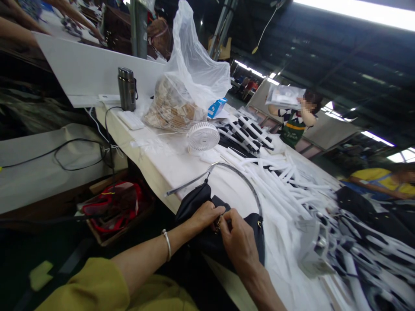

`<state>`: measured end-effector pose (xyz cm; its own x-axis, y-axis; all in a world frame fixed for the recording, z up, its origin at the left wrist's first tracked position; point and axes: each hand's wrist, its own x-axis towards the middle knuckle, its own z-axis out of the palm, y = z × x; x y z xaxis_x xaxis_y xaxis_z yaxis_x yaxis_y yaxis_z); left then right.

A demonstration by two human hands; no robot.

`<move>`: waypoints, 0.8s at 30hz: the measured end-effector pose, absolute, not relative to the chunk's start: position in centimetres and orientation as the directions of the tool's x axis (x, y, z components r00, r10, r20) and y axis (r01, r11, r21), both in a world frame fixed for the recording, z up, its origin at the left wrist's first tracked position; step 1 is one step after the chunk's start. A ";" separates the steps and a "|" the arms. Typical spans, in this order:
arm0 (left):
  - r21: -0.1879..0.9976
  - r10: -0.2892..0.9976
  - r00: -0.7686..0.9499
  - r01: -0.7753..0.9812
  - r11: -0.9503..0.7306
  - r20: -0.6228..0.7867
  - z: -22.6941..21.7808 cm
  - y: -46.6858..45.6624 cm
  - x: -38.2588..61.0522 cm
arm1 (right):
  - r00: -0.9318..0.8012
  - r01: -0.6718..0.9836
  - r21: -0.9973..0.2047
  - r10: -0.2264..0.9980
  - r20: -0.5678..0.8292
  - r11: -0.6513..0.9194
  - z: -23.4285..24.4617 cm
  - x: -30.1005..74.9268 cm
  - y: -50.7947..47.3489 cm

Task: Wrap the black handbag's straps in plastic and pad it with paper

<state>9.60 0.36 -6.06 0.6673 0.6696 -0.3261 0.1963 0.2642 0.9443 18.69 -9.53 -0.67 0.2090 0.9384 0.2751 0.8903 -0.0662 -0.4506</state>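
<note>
A black bag (191, 202) is propped across the near edge of the table (168, 162), its strap (244, 176) being arched over the tabletop. The bag is held by both hands at its top: the fingers of the left hand (205, 217) are closed narrowly on it, and those of the right hand (238, 237) are bunched tightly just beside them. A small gold-coloured fitting (217, 223) can be seen between the hands; whether it is pinched by either cannot be told. Beyond the bag, a white fan (203, 137) is set, backed by a clear plastic sack (177, 106) filled with brownish pieces. Near the table's left end a metal flask (126, 90) is stood upright. Toward the far edge, white strips (275, 181) are heaped.
</note>
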 end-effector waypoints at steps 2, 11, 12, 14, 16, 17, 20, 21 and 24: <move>0.943 0.676 0.658 0.209 0.258 -0.331 -6.1 0.4 9.5 | 0.205 0.882 -0.470 0.921 0.332 -0.027 -1.2 18.6 -9.7; 0.933 0.680 0.640 0.216 0.288 -0.358 -6.9 0.7 9.7 | -0.091 0.737 -0.628 0.958 0.273 0.250 -4.1 12.9 -12.6; 0.930 0.666 0.652 0.204 0.306 -0.362 -7.0 0.7 9.9 | -0.162 0.718 -0.645 0.964 0.209 0.260 -4.8 11.8 -13.2; 0.923 0.649 0.665 0.184 0.337 -0.369 -7.2 0.7 10.2 | -0.275 0.698 -0.665 0.957 0.093 0.265 -6.2 10.3 -14.6; 0.920 0.643 0.671 0.168 0.353 -0.369 -7.3 0.6 10.2 | -0.272 0.706 -0.677 0.962 0.015 0.210 -6.9 9.9 -15.8; 0.920 0.642 0.673 0.161 0.356 -0.366 -7.2 0.5 10.2 | -0.222 0.718 -0.679 0.975 -0.014 0.154 -7.0 10.1 -16.4; 0.921 0.641 0.681 0.138 0.363 -0.355 -7.0 0.4 9.9 | -0.092 0.711 -0.703 0.992 -0.082 0.008 -6.2 11.6 -17.4; 0.921 0.640 0.683 0.132 0.366 -0.352 -6.9 0.3 9.8 | -0.078 0.692 -0.722 0.992 -0.095 -0.014 -5.8 12.3 -17.6; 0.922 0.637 0.691 0.115 0.370 -0.342 -6.7 0.2 9.6 | -0.049 0.595 -0.800 0.991 -0.128 -0.074 -4.8 14.0 -17.8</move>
